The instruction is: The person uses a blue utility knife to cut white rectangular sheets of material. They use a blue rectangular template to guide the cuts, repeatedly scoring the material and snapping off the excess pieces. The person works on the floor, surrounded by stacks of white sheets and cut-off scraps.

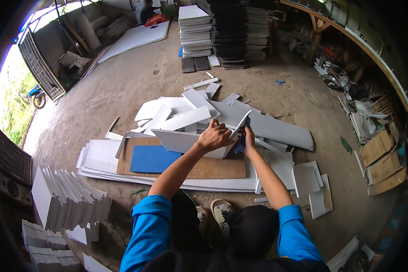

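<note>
A white foam sheet [174,140] stands on edge before me, above a brown board [204,168]. My left hand [214,137] is closed at its upper edge, fingers bent over it. Beside it, a narrow white strip [241,123] slants upward between my two hands. My right hand [249,139] is closed around a dark blue thing [240,146] close to that strip; its kind is too small and shaded to make out. On the brown board, left of my hands, lies a flat blue sheet [153,158].
Loose white offcuts [186,119] are heaped beyond my hands. Notched white sheets [68,199] stand stacked at the near left. Tall sheet stacks [195,34] rise at the back. Flattened cardboard [378,154] and clutter line the right. A person [147,11] is far off.
</note>
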`<state>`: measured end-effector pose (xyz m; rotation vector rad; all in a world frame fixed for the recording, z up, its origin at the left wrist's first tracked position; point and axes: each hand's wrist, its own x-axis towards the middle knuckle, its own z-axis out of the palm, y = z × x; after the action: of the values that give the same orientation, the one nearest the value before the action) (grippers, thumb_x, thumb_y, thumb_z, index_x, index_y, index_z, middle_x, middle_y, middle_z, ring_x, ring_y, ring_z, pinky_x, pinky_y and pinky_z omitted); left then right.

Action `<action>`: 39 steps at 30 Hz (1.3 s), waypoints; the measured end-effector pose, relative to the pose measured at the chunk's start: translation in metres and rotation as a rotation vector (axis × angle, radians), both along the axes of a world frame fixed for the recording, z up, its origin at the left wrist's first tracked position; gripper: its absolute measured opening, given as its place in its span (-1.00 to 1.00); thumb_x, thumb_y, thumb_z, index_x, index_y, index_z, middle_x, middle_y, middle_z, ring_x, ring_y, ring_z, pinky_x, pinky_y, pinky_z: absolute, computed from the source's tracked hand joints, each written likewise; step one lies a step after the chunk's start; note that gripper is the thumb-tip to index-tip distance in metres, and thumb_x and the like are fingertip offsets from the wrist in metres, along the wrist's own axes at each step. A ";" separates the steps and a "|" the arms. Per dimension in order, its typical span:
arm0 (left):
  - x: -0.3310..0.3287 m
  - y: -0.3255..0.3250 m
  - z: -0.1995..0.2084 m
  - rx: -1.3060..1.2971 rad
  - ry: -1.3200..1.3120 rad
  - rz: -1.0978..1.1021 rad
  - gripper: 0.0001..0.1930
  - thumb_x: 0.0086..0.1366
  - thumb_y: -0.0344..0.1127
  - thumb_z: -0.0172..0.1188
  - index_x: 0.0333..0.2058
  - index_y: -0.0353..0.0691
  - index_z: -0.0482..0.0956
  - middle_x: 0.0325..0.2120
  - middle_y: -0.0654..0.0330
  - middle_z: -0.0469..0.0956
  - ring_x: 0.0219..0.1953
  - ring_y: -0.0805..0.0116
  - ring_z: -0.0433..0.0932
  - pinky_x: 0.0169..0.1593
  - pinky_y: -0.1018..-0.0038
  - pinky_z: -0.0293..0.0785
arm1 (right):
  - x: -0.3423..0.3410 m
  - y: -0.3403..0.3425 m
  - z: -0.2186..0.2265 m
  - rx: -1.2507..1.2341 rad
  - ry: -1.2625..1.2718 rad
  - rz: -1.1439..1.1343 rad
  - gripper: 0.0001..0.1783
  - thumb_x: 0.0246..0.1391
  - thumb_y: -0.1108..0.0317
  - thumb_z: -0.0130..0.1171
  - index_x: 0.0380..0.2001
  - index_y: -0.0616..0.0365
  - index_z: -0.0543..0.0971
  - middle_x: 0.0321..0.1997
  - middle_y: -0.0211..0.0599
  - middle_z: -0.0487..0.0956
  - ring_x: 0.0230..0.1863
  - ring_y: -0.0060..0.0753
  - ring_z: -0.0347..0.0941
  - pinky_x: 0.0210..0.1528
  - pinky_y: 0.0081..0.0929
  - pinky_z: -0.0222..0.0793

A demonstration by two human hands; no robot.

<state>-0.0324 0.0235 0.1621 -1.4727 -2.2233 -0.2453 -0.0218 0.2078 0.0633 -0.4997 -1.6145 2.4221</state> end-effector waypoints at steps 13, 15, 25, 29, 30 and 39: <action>0.011 0.032 0.007 0.169 -0.069 0.144 -0.83 -0.05 -0.14 0.12 -0.61 -0.07 0.46 -0.62 0.34 0.46 -0.40 0.44 0.45 -0.08 0.27 0.15 | 0.002 0.012 0.002 0.457 -0.103 -0.180 -0.38 0.11 -0.06 -0.16 0.03 0.25 0.28 0.04 -0.12 0.35 0.05 -0.22 0.26 0.06 -0.35 0.12; 0.008 0.037 0.009 0.135 -0.145 0.171 -0.83 -0.04 -0.13 0.12 -0.59 -0.07 0.46 -0.60 0.32 0.47 -0.38 0.42 0.46 -0.08 0.27 0.15 | 0.012 0.016 0.008 0.638 -0.135 -0.264 -0.39 0.12 -0.08 -0.19 0.01 0.23 0.30 -0.04 -0.07 0.41 -0.05 -0.18 0.35 -0.04 -0.28 0.22; 0.002 0.026 0.004 0.054 -0.391 0.300 -0.74 -0.02 -0.05 0.14 -0.56 -0.12 0.49 -0.54 0.19 0.50 -0.35 0.22 0.48 -0.13 0.20 0.20 | 0.068 -0.016 0.062 0.670 0.056 -0.075 -0.69 0.12 0.10 -0.08 -0.32 0.14 0.30 -0.74 -0.34 0.35 -0.83 -0.48 0.28 -0.80 -0.46 0.14; 0.005 0.035 0.008 0.092 -0.379 0.249 -0.73 0.00 -0.05 0.13 -0.57 -0.15 0.47 -0.56 0.20 0.49 -0.40 0.21 0.47 -0.15 0.22 0.21 | 0.054 0.004 0.039 0.840 0.180 -0.113 -0.68 0.10 0.14 -0.03 -0.26 0.18 0.30 -0.49 -0.13 0.47 -0.49 -0.13 0.43 -0.45 -0.27 0.30; 0.006 0.029 0.007 0.092 -0.387 0.233 -0.73 0.01 -0.05 0.12 -0.55 -0.15 0.47 -0.56 0.19 0.49 -0.38 0.21 0.47 -0.14 0.23 0.21 | 0.059 -0.004 0.048 0.716 0.189 -0.051 -0.65 0.09 0.10 -0.04 -0.27 0.19 0.31 -0.36 -0.05 0.48 -0.32 -0.01 0.41 -0.28 -0.23 0.27; 0.004 -0.009 -0.005 0.096 -0.080 0.059 -0.65 0.05 0.02 0.12 -0.40 -0.16 0.42 -0.46 0.18 0.50 -0.27 0.24 0.49 -0.13 0.32 0.31 | 0.039 -0.023 0.067 0.531 0.245 0.043 -0.74 0.13 0.17 -0.05 -0.23 0.10 0.32 -0.46 -0.39 0.40 -0.46 -0.48 0.44 -0.51 -0.57 0.17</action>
<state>-0.0282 0.0144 0.1574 -1.3667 -2.2810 -0.3923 0.0168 0.1852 0.1302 -0.0747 -2.0519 1.8668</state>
